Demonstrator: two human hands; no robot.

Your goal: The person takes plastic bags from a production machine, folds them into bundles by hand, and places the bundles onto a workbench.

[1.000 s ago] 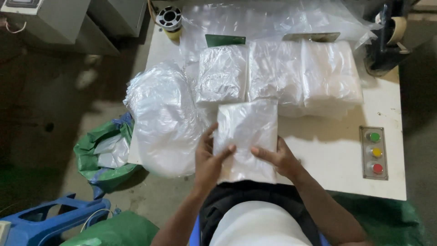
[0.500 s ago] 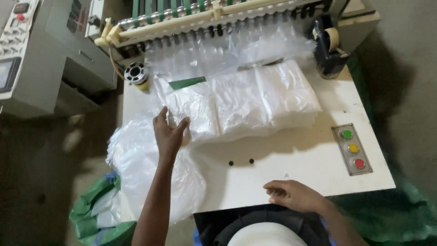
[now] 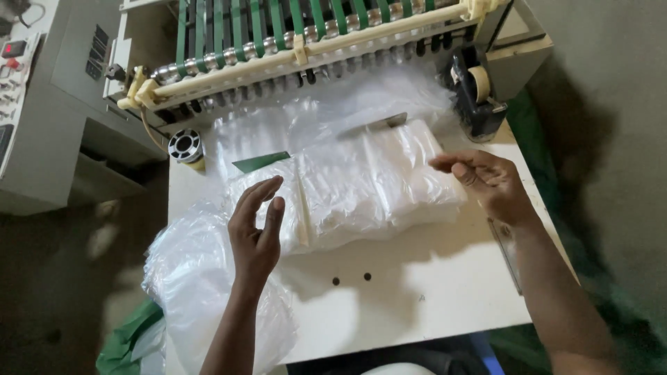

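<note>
The left hand [image 3: 256, 232] is up in the air with its fingers [image 3: 258, 198] spread wide, holding nothing. The right hand [image 3: 486, 182] is empty too, its fingers [image 3: 455, 163] loosely open. Between both hands, just below the fingers, lies the row of clear thin plastic bag stacks [image 3: 347, 191] on the white surface [image 3: 389, 292]. A big crinkly clear plastic bag [image 3: 187, 278] hangs beside the left wrist.

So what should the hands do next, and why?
Probably close both onto the stacks of clear plastic bags. The left hand and right hand hover open and empty at either end of the row, on the white table.
</note>
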